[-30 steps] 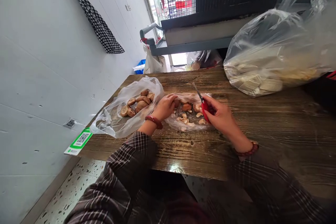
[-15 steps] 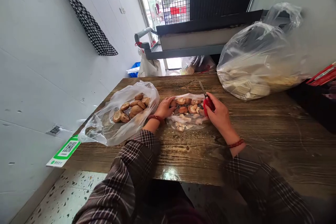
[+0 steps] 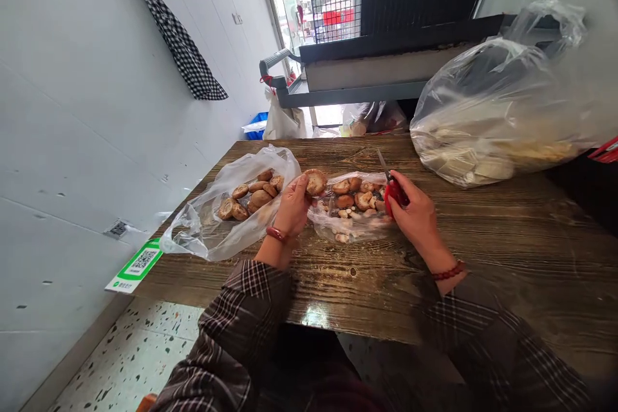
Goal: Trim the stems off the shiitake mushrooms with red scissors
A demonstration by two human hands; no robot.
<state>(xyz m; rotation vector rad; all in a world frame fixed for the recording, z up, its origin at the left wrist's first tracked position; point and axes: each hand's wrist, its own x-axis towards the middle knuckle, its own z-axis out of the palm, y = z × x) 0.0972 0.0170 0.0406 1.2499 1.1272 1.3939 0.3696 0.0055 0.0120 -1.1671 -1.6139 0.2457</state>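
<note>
One mushroom [image 3: 316, 183] pinched in left hand [image 3: 292, 207], left of scissors [image 3: 389, 198] gripped by right hand [image 3: 415, 211], blades [image 3: 382, 161] toward far edge of table [image 3: 483, 232]

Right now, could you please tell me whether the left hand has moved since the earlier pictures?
Yes: judged against the table knot, the left hand has shifted to the left, and it now holds a mushroom.
</note>
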